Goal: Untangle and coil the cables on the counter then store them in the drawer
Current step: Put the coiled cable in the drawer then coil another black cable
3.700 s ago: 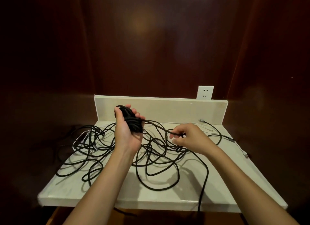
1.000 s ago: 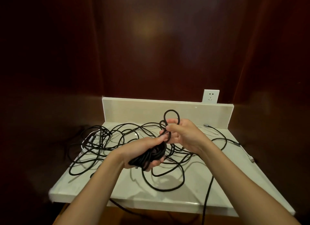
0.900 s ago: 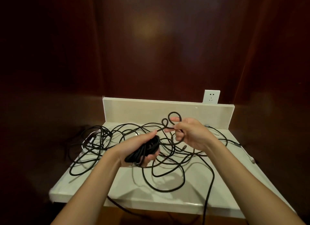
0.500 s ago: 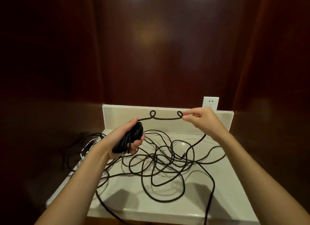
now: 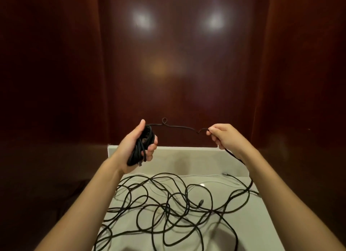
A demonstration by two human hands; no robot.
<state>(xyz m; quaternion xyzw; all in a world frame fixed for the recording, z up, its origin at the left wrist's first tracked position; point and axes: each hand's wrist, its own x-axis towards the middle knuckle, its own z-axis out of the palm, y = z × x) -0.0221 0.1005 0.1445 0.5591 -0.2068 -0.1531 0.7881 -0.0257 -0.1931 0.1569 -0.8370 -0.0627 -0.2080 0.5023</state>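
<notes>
My left hand (image 5: 137,147) is raised above the counter and grips a coiled bundle of black cable (image 5: 140,149). From the bundle a stretch of the same black cable (image 5: 177,126), with a small kink loop in it, runs across to my right hand (image 5: 224,138), which pinches it. Past that pinch the cable drops along my right forearm to the counter. A tangle of loose black cable (image 5: 168,204) lies spread over the white counter (image 5: 262,222) below both hands. No drawer is in view.
A thin white cable (image 5: 215,176) and a metal plug tip (image 5: 224,174) lie by the white backsplash (image 5: 187,157). Dark wooden walls close in the back and both sides. The counter's left edge runs under my left forearm.
Both hands have risen higher and moved further apart, pulling the cable stretch between them longer and straighter. One kink near my right hand has nearly pulled out. The camera has tilted upward.
</notes>
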